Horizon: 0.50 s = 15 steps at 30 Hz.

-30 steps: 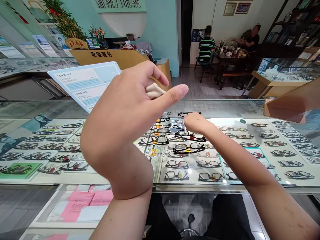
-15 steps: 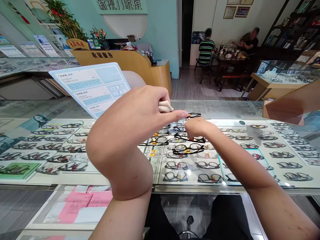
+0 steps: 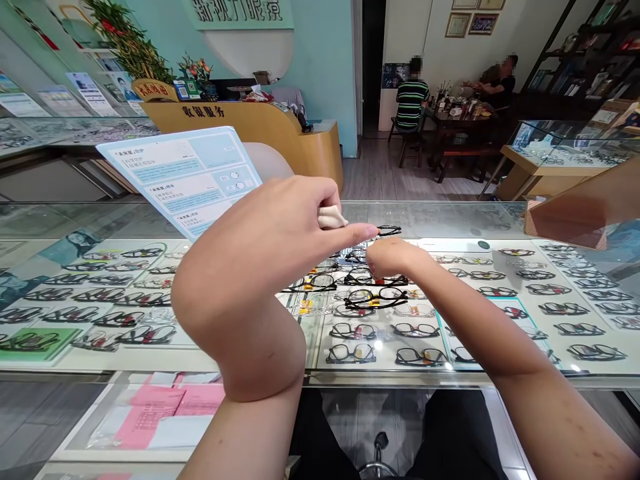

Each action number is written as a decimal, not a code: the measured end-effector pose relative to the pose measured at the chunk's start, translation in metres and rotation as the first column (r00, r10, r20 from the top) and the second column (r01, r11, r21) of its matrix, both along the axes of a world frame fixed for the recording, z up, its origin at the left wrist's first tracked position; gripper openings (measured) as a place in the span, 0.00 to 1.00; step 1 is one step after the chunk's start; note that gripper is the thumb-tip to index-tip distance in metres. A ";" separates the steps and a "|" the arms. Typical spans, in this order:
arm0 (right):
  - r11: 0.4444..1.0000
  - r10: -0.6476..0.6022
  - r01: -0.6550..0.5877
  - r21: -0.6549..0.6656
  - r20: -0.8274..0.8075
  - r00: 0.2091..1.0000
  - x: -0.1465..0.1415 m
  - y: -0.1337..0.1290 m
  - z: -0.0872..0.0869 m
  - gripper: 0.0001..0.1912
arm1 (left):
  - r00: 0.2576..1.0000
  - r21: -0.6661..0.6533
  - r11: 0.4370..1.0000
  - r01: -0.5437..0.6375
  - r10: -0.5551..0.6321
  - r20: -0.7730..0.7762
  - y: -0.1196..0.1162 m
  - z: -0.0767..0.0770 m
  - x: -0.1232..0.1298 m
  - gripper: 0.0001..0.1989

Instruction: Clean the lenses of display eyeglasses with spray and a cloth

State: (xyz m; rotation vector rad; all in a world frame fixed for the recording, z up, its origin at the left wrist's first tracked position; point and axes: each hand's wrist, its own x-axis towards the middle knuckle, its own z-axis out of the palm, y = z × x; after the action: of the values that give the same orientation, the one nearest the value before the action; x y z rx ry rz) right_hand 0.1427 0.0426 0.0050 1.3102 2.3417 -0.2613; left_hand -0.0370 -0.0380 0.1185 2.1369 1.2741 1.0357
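Lowered left fingers (image 3: 329, 191) grip white cloth (image 3: 331, 217) pointing lengthwise right

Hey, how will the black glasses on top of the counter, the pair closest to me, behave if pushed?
The black glasses would probably slide easily, since the glass counter looks smooth. They're likely light, being mostly slim rims and lenses. The frame looks narrow, so rough handling might bend it.

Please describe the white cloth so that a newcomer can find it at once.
Start at the glass counter. Over it is the left hand, with the cloth poking out of its grip. Pale and crumpled, it differs from the dark-framed glasses nearby.
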 end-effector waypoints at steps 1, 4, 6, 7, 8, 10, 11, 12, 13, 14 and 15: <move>1.000 -0.016 0.016 0.012 -0.018 1.000 0.003 0.002 0.001 0.13 | 1.000 0.003 1.000 -0.004 0.004 0.029 0.001 -0.001 -0.001 0.22; 0.986 -0.095 0.106 0.129 -0.087 0.992 0.015 0.011 0.003 0.15 | 0.999 0.025 1.000 -0.014 0.013 0.045 0.001 -0.001 -0.002 0.22; 0.961 -0.118 0.142 0.238 -0.114 0.987 0.025 0.020 0.002 0.17 | 0.993 0.046 0.999 -0.026 0.031 -0.115 -0.001 0.004 0.001 0.22; 0.951 -0.116 0.144 0.275 -0.116 0.986 0.029 0.024 0.000 0.17 | 0.972 0.045 0.998 -0.049 0.058 -0.230 -0.003 0.007 0.003 0.21; 0.945 -0.110 0.140 0.294 -0.115 0.987 0.032 0.028 -0.003 0.18 | 0.937 0.036 0.996 -0.084 0.091 -0.338 -0.006 0.011 0.005 0.20; 0.950 -0.095 0.124 0.287 -0.112 0.989 0.035 0.035 -0.009 0.18 | 0.869 0.015 0.989 -0.148 0.137 -0.475 -0.011 0.018 0.010 0.16; 0.956 -0.093 0.119 0.270 -0.109 0.990 0.035 0.037 -0.013 0.18 | 0.852 0.009 0.987 -0.162 0.145 -0.503 -0.013 0.021 0.012 0.14; 0.962 -0.086 0.111 0.251 -0.107 0.990 0.034 0.039 -0.016 0.19 | 0.845 0.006 0.986 -0.164 0.144 -0.516 -0.014 0.022 0.013 0.12; 0.967 -0.074 0.098 0.235 -0.108 0.991 0.033 0.041 -0.020 0.19 | 0.842 0.006 0.987 -0.159 0.139 -0.521 -0.015 0.023 0.014 0.11; 0.971 -0.061 0.085 0.223 -0.110 0.992 0.032 0.042 -0.023 0.19 | 0.842 0.007 0.988 -0.156 0.137 -0.521 -0.015 0.022 0.014 0.10; 0.974 -0.049 0.073 0.214 -0.114 0.992 0.031 0.042 -0.025 0.19 | 0.841 0.006 0.988 -0.156 0.136 -0.523 -0.016 0.022 0.014 0.09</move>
State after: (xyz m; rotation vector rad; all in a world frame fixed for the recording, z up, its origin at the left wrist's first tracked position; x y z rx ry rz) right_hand 0.1733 0.0851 -0.0204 1.5076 2.4800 -0.0970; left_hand -0.0233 -0.0535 0.1404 2.4150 1.7060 0.4753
